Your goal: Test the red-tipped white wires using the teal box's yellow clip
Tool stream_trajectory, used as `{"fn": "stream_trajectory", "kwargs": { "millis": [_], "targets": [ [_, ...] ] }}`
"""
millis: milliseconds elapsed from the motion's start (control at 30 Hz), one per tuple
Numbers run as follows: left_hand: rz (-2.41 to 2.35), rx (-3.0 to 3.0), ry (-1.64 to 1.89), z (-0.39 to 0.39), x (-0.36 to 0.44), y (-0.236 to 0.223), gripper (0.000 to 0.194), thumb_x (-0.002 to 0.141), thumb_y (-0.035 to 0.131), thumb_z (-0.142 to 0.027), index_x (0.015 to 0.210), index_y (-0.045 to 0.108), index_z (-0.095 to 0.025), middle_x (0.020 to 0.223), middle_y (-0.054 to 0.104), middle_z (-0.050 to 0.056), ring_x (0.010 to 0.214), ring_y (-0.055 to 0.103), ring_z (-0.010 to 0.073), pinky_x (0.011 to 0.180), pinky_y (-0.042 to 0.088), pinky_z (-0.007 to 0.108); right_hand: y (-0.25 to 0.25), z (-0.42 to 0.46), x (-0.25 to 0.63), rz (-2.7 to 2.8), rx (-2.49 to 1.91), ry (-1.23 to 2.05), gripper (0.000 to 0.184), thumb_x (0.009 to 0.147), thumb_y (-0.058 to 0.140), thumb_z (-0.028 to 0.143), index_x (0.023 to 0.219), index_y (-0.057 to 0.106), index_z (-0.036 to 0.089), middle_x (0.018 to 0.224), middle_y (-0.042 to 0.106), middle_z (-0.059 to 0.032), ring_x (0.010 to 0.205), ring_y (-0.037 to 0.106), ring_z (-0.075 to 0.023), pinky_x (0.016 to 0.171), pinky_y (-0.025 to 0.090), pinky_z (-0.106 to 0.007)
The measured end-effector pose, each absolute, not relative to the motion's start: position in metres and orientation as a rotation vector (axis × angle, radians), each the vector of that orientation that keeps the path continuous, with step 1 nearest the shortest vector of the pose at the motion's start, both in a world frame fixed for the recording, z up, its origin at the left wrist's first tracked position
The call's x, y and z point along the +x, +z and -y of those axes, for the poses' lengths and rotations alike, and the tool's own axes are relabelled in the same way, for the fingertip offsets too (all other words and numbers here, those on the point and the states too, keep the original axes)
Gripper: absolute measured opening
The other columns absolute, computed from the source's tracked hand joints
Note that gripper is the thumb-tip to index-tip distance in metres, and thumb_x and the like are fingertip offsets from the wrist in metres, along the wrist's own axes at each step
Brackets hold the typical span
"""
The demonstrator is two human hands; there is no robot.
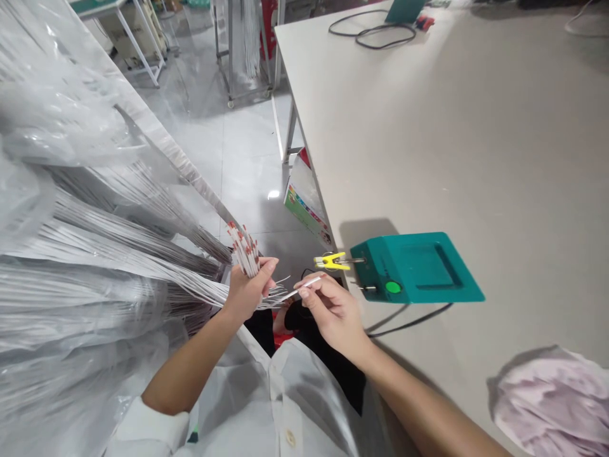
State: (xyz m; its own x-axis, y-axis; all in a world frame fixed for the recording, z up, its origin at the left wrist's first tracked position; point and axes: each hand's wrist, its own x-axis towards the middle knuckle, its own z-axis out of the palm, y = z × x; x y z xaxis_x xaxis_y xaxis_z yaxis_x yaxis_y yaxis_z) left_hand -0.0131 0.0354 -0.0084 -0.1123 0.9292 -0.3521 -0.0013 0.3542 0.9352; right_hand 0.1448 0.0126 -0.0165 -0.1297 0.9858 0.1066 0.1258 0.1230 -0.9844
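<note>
A bundle of thin white wires (245, 252) with reddish tips stands up out of my left hand (248, 289), whose fingers are wrapped round it. My right hand (333, 311) pinches a single white wire (304, 285) between thumb and fingers, its reddish end pointing toward the table. Just beyond that hand sits a green device (419, 270) with a round green button (393, 287). Two metal prongs stick out of its near side, and a yellow clip (333, 261) is on the farther one. The wires' lower lengths trail off to the left.
Long bundles of white wires (118, 235), partly under clear plastic, hang along the left side. The white table (451, 152) fills the right. A pinkish cloth (554, 406) lies at its lower right, and a looped black cable (380, 41) at the far end. A wheeled rack (245, 51) stands beyond.
</note>
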Motion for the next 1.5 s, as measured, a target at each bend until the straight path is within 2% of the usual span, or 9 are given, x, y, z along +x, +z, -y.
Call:
{"fn": "stream_trajectory", "kwargs": {
  "millis": [100,200,267,467,667,900,1067,1200,1500],
  "targets": [
    [-1.419,1.066,0.920,-0.030,-0.009,0.004,0.024,0.074,0.062,-0.033,0.087,0.068,-0.014,0.046,0.054,-0.003,0.038,0.045,0.0074,0.043,0.038,0.021,-0.022,-0.014,0.142,1.560,-1.136,1.104,0.016,0.083,0.053,0.024,0.068,0.057,0.020,0.074,0.056,-0.0028,0.066,0.056,-0.0137,0.060,0.046,-0.027],
    [-1.382,1.210,0.905,-0.023,-0.004,0.008,0.019,0.072,0.063,-0.025,0.087,0.068,-0.014,0.071,0.066,0.004,0.064,0.060,0.0142,0.062,0.048,0.025,-0.026,-0.015,0.138,1.645,-1.102,1.067,0.012,0.083,0.052,0.020,0.076,0.061,0.019,0.073,0.057,-0.0025,0.066,0.055,-0.0132,0.061,0.046,-0.026],
    [-1.367,1.287,0.922,-0.019,-0.001,0.004,0.016,0.072,0.062,-0.024,0.084,0.067,-0.014,0.083,0.067,0.006,0.078,0.062,0.0175,0.072,0.049,0.028,-0.027,-0.015,0.138,1.680,-1.082,1.049,0.012,0.084,0.050,0.019,0.080,0.062,0.020,0.075,0.059,-0.0029,0.069,0.057,-0.0136,0.064,0.047,-0.026],
    [-1.516,1.200,0.956,-0.019,0.001,0.000,0.013,0.074,0.060,-0.024,0.081,0.069,-0.016,0.088,0.070,0.006,0.088,0.063,0.0199,0.079,0.048,0.030,-0.022,-0.019,0.144,1.605,-1.199,0.908,0.010,0.082,0.054,0.020,0.083,0.064,0.020,0.078,0.061,-0.0033,0.070,0.057,-0.0139,0.065,0.047,-0.027],
    [-1.446,1.199,0.894,-0.016,0.002,-0.003,0.017,0.072,0.063,-0.030,0.079,0.068,-0.015,0.076,0.069,0.003,0.077,0.063,0.0186,0.071,0.048,0.027,-0.017,-0.019,0.146,1.487,-1.216,0.971,0.008,0.080,0.058,0.024,0.084,0.065,0.021,0.082,0.062,-0.0042,0.073,0.057,-0.0156,0.065,0.048,-0.029],
    [-1.426,1.212,0.852,-0.014,0.002,-0.005,0.025,0.073,0.062,-0.034,0.084,0.068,-0.013,0.081,0.070,0.006,0.081,0.063,0.0205,0.070,0.049,0.027,-0.024,-0.022,0.146,1.417,-1.194,1.098,0.012,0.082,0.056,0.027,0.073,0.058,0.020,0.073,0.055,-0.0017,0.064,0.052,-0.0129,0.060,0.044,-0.028],
    [-1.426,1.175,0.861,-0.017,0.001,0.004,0.022,0.072,0.063,-0.027,0.086,0.068,-0.011,0.083,0.070,0.007,0.079,0.063,0.0195,0.073,0.049,0.028,-0.023,-0.021,0.145,1.387,-1.174,1.194,0.014,0.085,0.053,0.029,0.074,0.054,0.019,0.071,0.051,-0.0001,0.061,0.049,-0.0112,0.057,0.042,-0.026],
    [-1.452,1.200,0.860,-0.019,0.000,0.009,0.012,0.072,0.060,-0.023,0.076,0.068,-0.014,0.072,0.068,0.003,0.071,0.062,0.0161,0.068,0.048,0.025,-0.021,-0.020,0.144,1.360,-1.193,1.224,0.017,0.085,0.052,0.032,0.073,0.054,0.020,0.072,0.051,0.0002,0.057,0.049,-0.0101,0.053,0.042,-0.025],
    [-1.428,1.114,0.806,-0.019,-0.001,0.011,0.013,0.073,0.059,-0.025,0.065,0.064,-0.016,0.051,0.054,-0.003,0.054,0.052,0.0112,0.056,0.042,0.022,-0.024,-0.023,0.144,1.468,-1.234,1.090,0.017,0.084,0.052,0.032,0.072,0.055,0.020,0.072,0.054,-0.0015,0.061,0.051,-0.0118,0.057,0.044,-0.026]
  ]
}}
